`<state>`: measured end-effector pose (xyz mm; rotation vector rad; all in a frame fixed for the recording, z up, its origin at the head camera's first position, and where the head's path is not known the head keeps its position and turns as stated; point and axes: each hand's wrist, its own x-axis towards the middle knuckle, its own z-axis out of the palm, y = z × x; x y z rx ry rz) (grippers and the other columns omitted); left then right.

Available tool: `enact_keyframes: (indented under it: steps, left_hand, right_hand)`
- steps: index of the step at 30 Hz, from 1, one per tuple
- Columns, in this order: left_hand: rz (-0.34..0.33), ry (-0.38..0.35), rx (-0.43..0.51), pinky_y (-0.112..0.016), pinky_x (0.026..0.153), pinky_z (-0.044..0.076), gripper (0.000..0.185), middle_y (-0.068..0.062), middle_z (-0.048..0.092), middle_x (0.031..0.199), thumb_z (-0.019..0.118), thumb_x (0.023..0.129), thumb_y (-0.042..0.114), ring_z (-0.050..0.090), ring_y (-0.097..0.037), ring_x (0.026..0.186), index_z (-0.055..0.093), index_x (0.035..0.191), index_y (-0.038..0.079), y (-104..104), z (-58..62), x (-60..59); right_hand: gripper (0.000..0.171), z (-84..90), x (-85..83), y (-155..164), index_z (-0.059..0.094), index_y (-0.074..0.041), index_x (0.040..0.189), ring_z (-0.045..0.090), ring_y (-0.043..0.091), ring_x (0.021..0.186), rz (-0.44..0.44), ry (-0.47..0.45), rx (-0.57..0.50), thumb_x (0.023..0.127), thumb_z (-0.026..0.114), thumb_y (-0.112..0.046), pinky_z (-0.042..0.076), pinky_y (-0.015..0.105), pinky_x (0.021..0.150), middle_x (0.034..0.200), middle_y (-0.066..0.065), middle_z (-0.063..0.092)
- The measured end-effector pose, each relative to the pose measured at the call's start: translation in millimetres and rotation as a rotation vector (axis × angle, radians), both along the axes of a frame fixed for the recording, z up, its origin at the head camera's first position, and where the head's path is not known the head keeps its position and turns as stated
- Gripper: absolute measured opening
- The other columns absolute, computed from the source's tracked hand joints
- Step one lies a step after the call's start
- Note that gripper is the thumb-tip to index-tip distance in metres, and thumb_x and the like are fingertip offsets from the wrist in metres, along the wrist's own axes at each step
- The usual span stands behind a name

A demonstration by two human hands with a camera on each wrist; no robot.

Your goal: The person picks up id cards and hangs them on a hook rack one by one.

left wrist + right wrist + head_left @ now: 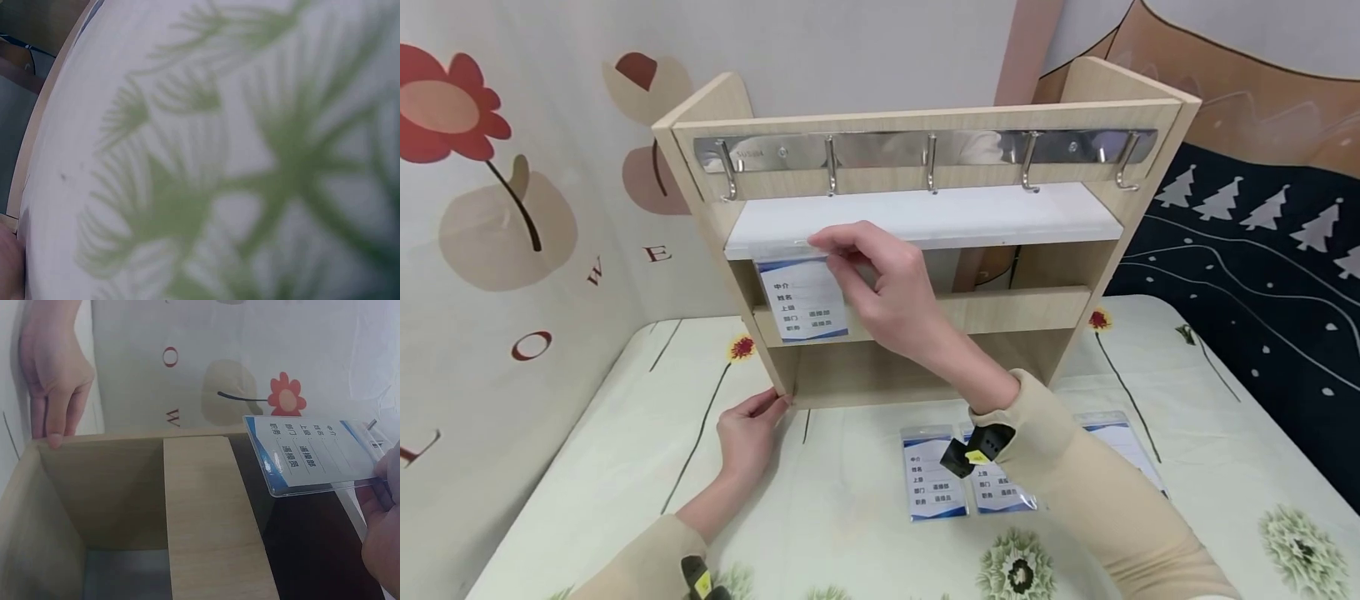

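My right hand (891,287) pinches a clear-sleeved name badge (805,302) by its top edge. The badge hangs face out in front of the left part of a small wooden shelf (1022,308), just below a hook at the left end of the metal hook rail (880,150). In the right wrist view the printed side of the badge (306,456) shows, with fingers at its slotted end. My left hand (748,437) holds the bottom left corner of the shelf, thumb and fingers at the side board. Little of that hand appears in the left wrist view.
Two more badges lie on the flowered cloth (850,467) in front of the shelf; the left badge (934,475) shows fully, the other is partly behind my right wrist. Another badge (1120,442) lies farther right, partly covered by my sleeve. A curtain (880,50) hangs behind.
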<state>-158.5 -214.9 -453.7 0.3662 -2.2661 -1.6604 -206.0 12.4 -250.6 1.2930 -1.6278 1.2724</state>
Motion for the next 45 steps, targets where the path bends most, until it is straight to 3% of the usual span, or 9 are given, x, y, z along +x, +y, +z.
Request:
enact_keyframes:
  steps: [15, 22, 26, 37, 45]
  left_hand:
    - [-0.01, -0.019, -0.019, -0.009, 0.075, 0.053, 0.027, -0.022, 0.073, 0.115, 0.073, 0.095, 0.006, 0.063, 0.012, 0.083, 0.073, 0.121, -0.004, -1.0, -1.8, -0.4]
    - [-0.015, -0.024, -0.014, -0.01, 0.075, 0.053, 0.027, -0.022, 0.073, 0.115, 0.072, 0.096, 0.008, 0.064, 0.011, 0.083, 0.073, 0.121, -0.004, -0.5, -2.1, -0.1]
    - [-0.013, -0.023, -0.011, -0.009, 0.075, 0.053, 0.028, -0.022, 0.073, 0.115, 0.073, 0.096, 0.008, 0.064, 0.011, 0.083, 0.073, 0.121, -0.003, 0.1, -1.1, -0.5]
    - [-0.002, -0.022, 0.011, -0.01, 0.075, 0.054, 0.028, -0.022, 0.073, 0.115, 0.074, 0.095, 0.007, 0.064, 0.011, 0.084, 0.073, 0.121, -0.003, 1.0, -0.5, -1.6]
    - [0.005, -0.016, 0.003, -0.009, 0.075, 0.053, 0.028, -0.022, 0.073, 0.114, 0.074, 0.095, 0.006, 0.063, 0.012, 0.083, 0.073, 0.12, -0.004, -0.1, -1.4, -2.0]
  right_hand:
    - [0.016, 6.0, -6.0, -15.7, 0.071, 0.009, 0.109, 0.061, 0.02, 0.087, -0.053, 0.085, -0.022, 0.096, 0.061, 0.011, 0.051, 0.025, 0.074, 0.102, 0.018, 0.072]
    - [0.02, 9.0, -3.2, -26.1, 0.067, 0.011, 0.115, 0.064, 0.025, 0.107, -0.051, 0.15, -0.013, 0.099, 0.055, 0.011, 0.053, 0.028, 0.092, 0.112, 0.02, 0.071]
    - [0.021, 13.6, -0.6, -32.6, 0.066, 0.011, 0.117, 0.063, 0.025, 0.109, -0.047, 0.171, -0.02, 0.1, 0.054, 0.01, 0.053, 0.028, 0.092, 0.115, 0.02, 0.07]
    - [0.027, 24.8, 2.0, -47.7, 0.067, 0.011, 0.121, 0.063, 0.021, 0.103, -0.07, 0.151, -0.02, 0.102, 0.048, 0.009, 0.05, 0.023, 0.079, 0.116, 0.019, 0.068]
    - [0.028, 25.8, 3.6, -51.6, 0.068, 0.01, 0.122, 0.063, 0.021, 0.102, -0.089, 0.12, -0.002, 0.102, 0.048, 0.009, 0.049, 0.023, 0.078, 0.115, 0.019, 0.067]
